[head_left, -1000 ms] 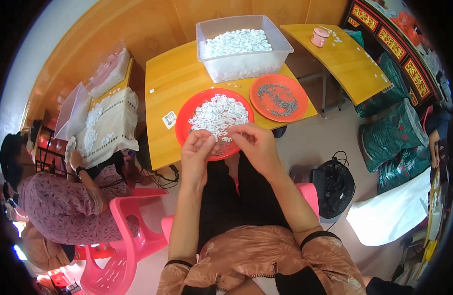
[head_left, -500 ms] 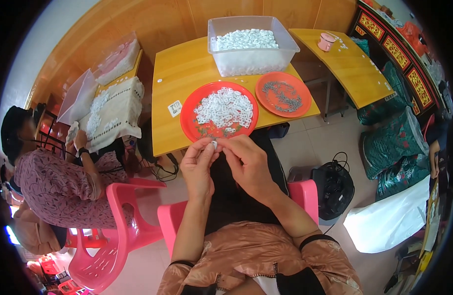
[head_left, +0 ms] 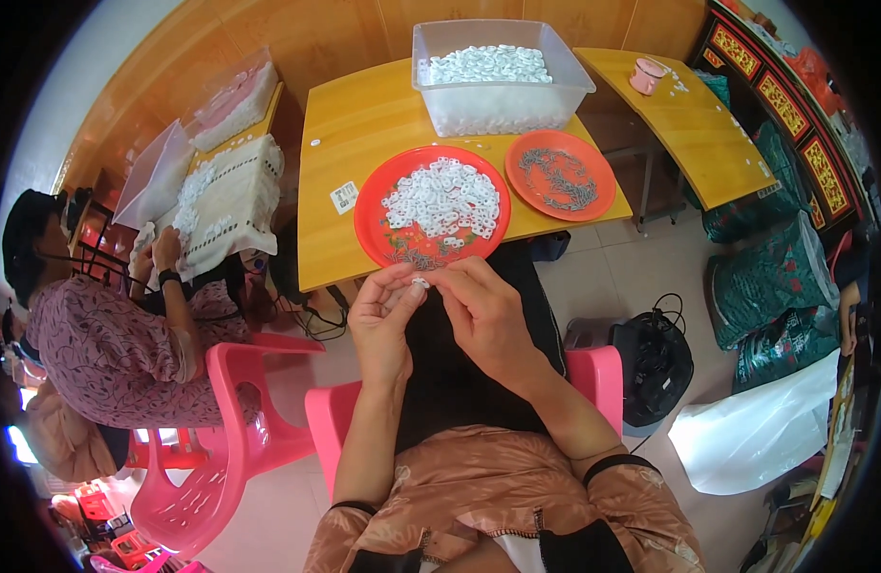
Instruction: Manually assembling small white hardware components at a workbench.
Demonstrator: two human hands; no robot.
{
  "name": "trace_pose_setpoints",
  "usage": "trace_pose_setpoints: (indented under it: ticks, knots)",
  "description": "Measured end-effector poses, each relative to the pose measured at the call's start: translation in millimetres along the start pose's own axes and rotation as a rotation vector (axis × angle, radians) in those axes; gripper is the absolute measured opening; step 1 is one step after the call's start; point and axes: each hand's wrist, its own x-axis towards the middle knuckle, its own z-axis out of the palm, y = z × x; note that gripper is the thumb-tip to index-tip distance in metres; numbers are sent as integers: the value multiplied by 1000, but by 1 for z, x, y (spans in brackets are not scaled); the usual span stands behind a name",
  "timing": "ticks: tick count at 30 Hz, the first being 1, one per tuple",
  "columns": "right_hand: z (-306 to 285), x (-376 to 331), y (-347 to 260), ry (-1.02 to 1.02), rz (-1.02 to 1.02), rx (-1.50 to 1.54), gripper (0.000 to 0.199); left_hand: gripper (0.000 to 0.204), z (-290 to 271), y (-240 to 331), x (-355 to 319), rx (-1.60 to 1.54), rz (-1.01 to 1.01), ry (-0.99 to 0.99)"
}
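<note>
Just beyond my lap, my left hand (head_left: 383, 320) pinches a small white plastic piece (head_left: 420, 283) between thumb and fingertips. My right hand (head_left: 488, 320) is closed right beside it, its fingertips meeting the piece; whatever they hold is too small to make out. Past my fingers, at the table's near edge, lies a red plate (head_left: 367, 229) heaped with white plastic pieces (head_left: 445, 196). Small grey metal pins (head_left: 419, 259) are gathered at its near rim. To its right, an orange-red plate (head_left: 546, 143) carries more loose metal pins (head_left: 567, 191).
A clear plastic bin (head_left: 503, 105) full of white pieces stands at the table's (head_left: 340, 124) back. At left, another person (head_left: 125, 353) works at a cloth-covered table. A pink chair (head_left: 235, 430) is between us. A pink mug (head_left: 647, 76) sits on the right-hand table.
The view has shifted slightly, so the table and plates sit a little higher and farther right. Both hands stay together at the white piece, which has turned slightly.
</note>
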Motion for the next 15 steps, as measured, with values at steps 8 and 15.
trace_pose_setpoints:
  ticks: [8,15]
  knots:
    - [-2,2,-5,7,89,138,15,27,-1,11,-4,13,40,-35]
    - [-2,4,-14,13,187,264,20,31,-3,13,-9,82,88,-71]
